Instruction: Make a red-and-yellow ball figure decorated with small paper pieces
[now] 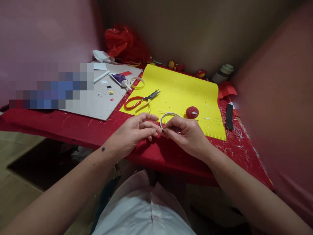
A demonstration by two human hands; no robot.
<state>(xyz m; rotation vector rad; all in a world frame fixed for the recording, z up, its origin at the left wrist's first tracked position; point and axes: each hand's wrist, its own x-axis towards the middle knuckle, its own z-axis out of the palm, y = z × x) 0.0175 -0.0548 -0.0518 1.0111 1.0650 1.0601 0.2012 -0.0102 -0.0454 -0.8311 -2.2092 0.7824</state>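
Note:
My right hand (188, 132) pinches a thin grey ring-shaped band (168, 115) between thumb and fingers, its loop standing up from the fingertips. Close beside it, my left hand (134, 132) has its thumb against its fingers and the index finger stretched above; whatever lies in that pinch is too small to make out. The fingertips of both hands meet near the front edge of a yellow ribbed sheet (181, 88). Scissors (143, 101) with red and yellow handles lie just beyond my left hand. A round red beaded piece (192, 112) sits beyond my right hand.
Left of the sheet, a grey board (97, 104) carries a purple and white glue tube (121, 81) and scraps. A yellow band loop (137, 83) lies near the tube. A red plastic bag (122, 40) and a jar (223, 73) stand behind. Threads and a black strip (229, 117) are right.

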